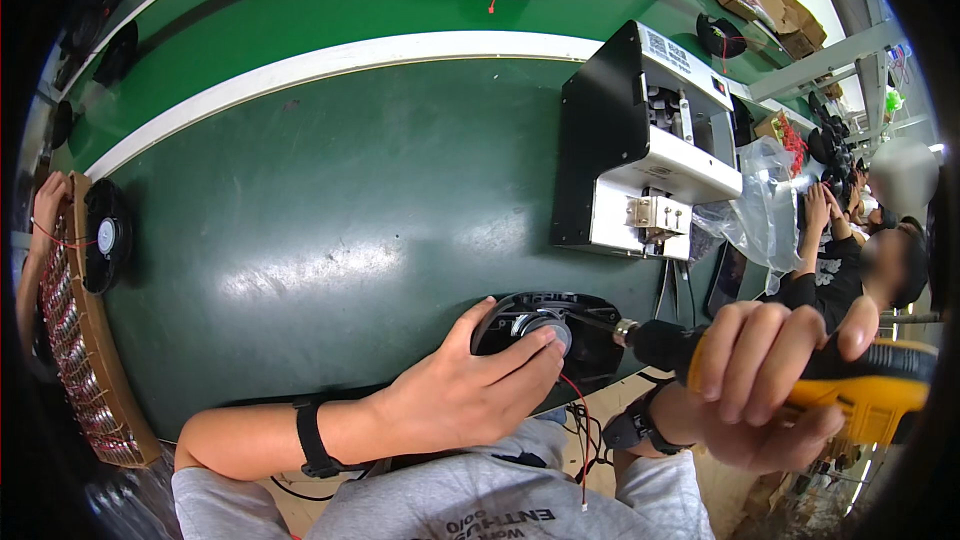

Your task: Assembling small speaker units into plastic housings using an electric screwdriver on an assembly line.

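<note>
A green workbench [270,170] is filling most of the view, with a black-and-white benchtop machine [600,150] standing toward its right end. A yellow-and-black power driver [880,400] is extending leftward from the right hand [765,380], whose fingers are curling firmly around its body; it is probably the heaviest object being handled, its rigid case favouring a full wrap well behind the chuck. A black speaker housing [598,352] is lying at the near edge of the bench, in front of the person's torso; how much of it the bench is supporting is unclear. The left hand [455,385] is clamping this housing — thumb at the left rim, fingers lying across its middle. The shell is looking like stiff, fairly light moulded plastic, smooth enough to be turning under a sideways push; the outer rim is offering the safest hold. At its centre a grey speaker disc [562,336] is showing beneath the fingertips, likely the denser part and a steady place for pressing down. The driver's metal chuck [625,332] is pointing into the housing; bit contact is not discernible. A thin red lead [584,430] is hanging below — soft, easily snagged, and unsuitable as a handle.
</note>
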The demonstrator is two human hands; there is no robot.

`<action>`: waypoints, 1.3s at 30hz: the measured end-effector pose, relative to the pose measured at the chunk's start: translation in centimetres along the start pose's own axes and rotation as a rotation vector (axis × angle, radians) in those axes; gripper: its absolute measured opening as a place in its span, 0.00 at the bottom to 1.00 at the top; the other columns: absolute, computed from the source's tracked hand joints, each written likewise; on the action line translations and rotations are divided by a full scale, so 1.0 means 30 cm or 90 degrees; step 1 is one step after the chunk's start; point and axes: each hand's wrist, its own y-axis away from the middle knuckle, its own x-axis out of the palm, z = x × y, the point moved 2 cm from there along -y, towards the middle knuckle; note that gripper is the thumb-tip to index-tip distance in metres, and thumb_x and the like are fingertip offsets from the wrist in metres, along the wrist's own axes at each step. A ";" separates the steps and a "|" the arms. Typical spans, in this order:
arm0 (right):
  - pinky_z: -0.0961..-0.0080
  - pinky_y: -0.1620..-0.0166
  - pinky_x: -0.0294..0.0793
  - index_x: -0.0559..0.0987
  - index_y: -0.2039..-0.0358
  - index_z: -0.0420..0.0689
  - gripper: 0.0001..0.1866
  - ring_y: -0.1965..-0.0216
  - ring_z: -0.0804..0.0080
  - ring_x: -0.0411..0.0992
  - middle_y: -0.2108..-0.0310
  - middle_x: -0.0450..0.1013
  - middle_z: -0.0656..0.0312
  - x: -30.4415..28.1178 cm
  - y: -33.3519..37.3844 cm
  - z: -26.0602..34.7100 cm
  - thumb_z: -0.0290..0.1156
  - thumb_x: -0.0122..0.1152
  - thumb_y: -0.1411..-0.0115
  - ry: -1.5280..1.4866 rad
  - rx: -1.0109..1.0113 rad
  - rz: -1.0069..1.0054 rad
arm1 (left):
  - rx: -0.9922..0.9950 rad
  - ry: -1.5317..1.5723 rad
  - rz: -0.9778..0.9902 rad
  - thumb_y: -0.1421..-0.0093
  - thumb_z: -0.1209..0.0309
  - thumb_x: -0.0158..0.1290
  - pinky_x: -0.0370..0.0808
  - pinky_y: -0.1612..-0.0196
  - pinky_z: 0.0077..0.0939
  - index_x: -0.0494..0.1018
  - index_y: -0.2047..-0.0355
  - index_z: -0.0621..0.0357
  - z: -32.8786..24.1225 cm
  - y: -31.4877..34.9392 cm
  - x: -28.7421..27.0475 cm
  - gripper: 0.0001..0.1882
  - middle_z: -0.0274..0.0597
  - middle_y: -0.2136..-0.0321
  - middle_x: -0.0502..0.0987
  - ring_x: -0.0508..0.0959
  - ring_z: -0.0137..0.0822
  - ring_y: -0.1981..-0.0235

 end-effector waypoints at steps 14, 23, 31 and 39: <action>0.69 0.68 0.77 0.78 0.65 0.41 0.13 0.71 0.58 0.76 0.70 0.75 0.56 0.019 0.194 -0.077 0.28 0.75 0.48 0.655 0.287 0.117 | -0.161 0.304 -0.136 0.60 0.72 0.75 0.73 0.42 0.48 0.63 0.39 0.60 0.080 -0.006 0.025 0.47 0.57 0.41 0.65 0.72 0.61 0.43; 0.65 0.73 0.79 0.79 0.63 0.40 0.16 0.77 0.54 0.79 0.77 0.78 0.51 0.010 0.195 -0.154 0.31 0.75 0.48 0.604 0.365 0.185 | -0.165 0.301 -0.122 0.59 0.73 0.72 0.74 0.44 0.47 0.63 0.39 0.61 0.090 -0.014 0.033 0.46 0.56 0.43 0.66 0.73 0.58 0.45; 0.67 0.73 0.79 0.81 0.63 0.40 0.16 0.78 0.56 0.79 0.77 0.78 0.52 0.010 0.204 -0.164 0.32 0.76 0.50 0.623 0.340 0.178 | -0.161 0.297 -0.118 0.59 0.74 0.72 0.74 0.43 0.46 0.64 0.40 0.62 0.088 -0.005 0.030 0.45 0.56 0.43 0.66 0.73 0.58 0.44; 0.67 0.73 0.79 0.82 0.63 0.38 0.16 0.77 0.56 0.79 0.75 0.79 0.52 0.013 0.199 -0.156 0.30 0.76 0.51 0.608 0.354 0.165 | -0.162 0.313 -0.118 0.59 0.74 0.72 0.74 0.43 0.47 0.64 0.40 0.61 0.089 -0.005 0.034 0.45 0.55 0.43 0.66 0.72 0.58 0.43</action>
